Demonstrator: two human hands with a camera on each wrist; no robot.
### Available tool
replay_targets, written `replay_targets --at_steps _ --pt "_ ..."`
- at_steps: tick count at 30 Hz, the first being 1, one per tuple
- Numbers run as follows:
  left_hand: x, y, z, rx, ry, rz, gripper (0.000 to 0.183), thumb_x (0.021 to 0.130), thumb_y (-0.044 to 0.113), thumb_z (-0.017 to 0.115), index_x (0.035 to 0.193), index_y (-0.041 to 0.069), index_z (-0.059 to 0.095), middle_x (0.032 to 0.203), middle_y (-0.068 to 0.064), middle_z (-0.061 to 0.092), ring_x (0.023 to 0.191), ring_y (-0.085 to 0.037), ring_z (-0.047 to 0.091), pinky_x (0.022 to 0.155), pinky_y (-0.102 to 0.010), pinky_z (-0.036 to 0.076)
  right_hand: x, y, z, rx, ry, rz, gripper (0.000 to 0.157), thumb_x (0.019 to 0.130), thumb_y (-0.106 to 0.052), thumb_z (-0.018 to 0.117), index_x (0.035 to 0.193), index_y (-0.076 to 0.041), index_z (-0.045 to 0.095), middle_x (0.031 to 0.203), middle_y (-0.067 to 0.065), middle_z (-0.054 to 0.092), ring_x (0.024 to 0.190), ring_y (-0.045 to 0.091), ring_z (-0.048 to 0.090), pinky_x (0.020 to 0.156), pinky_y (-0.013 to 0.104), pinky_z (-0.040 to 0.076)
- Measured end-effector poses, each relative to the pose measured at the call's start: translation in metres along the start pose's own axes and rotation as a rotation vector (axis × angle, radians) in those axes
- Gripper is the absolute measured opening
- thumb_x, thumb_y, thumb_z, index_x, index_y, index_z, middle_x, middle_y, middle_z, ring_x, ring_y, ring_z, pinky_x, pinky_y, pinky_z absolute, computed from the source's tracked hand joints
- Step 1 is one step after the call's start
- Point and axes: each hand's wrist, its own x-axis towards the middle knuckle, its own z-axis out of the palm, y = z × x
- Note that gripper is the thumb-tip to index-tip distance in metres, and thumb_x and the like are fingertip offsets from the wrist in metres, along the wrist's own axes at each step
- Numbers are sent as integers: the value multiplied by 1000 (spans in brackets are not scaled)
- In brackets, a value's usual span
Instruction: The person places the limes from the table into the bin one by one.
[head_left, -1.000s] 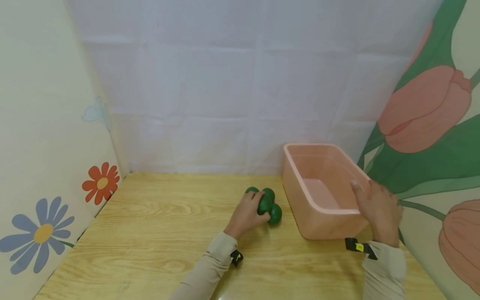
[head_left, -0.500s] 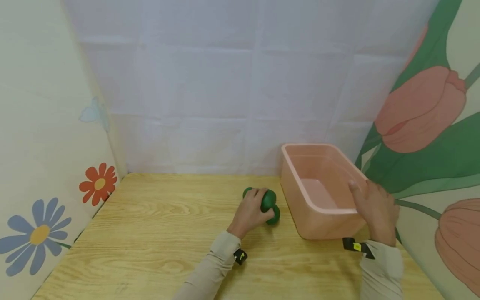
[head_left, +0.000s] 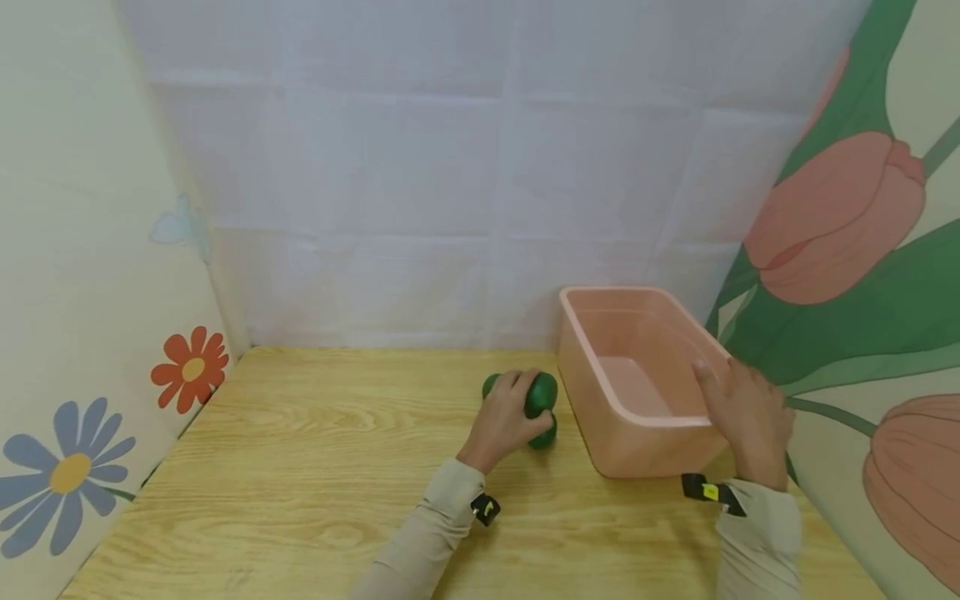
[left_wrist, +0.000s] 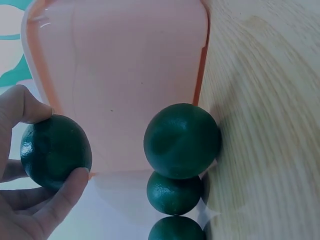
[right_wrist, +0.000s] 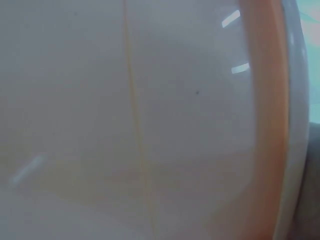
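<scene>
My left hand (head_left: 501, 427) pinches a dark green, glossy ball (left_wrist: 56, 152) between thumb and fingers, a little above the wooden table. Three more such balls sit below and beside it: in the left wrist view, a near ball (left_wrist: 182, 141), a middle one (left_wrist: 175, 194) and a far one (left_wrist: 176, 231), in a row on the table. In the head view the hand partly hides them. To the right stands a pink plastic bin (head_left: 652, 454). My right hand (head_left: 753, 421) grips its right rim, thumb over the inner side; the outer fingers are mostly hidden.
The wooden table (head_left: 322, 467) reaches back to a white sheet (head_left: 390, 167). A flower-printed panel (head_left: 82, 275) stands at the left and a tulip-printed one (head_left: 832, 333) at the right, close behind the bin and right hand. The bin's inside shows a bare floor (head_left: 630, 383).
My left hand has lifted its green ball slightly up and to the right of the others. The right hand stays on the bin's rim. The whole view has shifted slightly.
</scene>
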Motion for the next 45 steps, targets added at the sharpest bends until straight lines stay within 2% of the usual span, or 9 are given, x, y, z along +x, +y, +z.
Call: replay_targets --at_steps 9,14,30,45 --pt "6 6 3 -22 56 37 58 84 22 71 138 6 56 123 -17 61 104 -27 61 76 -35 56 -3 -3 0 -19 1 -8 88 102 -63 22 149 11 30 143 42 32 121 68 30 92 78 25" --pt "11 10 6 -13 127 101 59 83 22 73 137 5 58 121 -17 63 103 -27 63 77 -36 57 -3 -2 1 -10 -1 -3 88 102 -63 23 150 11 28 145 42 30 122 68 28 92 79 24" --pt "20 16 10 -37 266 205 64 80 20 77 138 0 56 121 -21 62 104 -28 64 78 -34 58 -3 -3 1 -8 5 10 89 102 -64 23 150 10 28 145 41 31 124 67 28 92 78 25" --pt "29 26 11 -51 369 307 66 80 19 78 139 2 54 122 -19 61 106 -29 63 83 -32 57 -3 -3 0 -18 19 -8 88 102 -64 23 149 10 31 143 41 34 121 66 32 89 78 27"
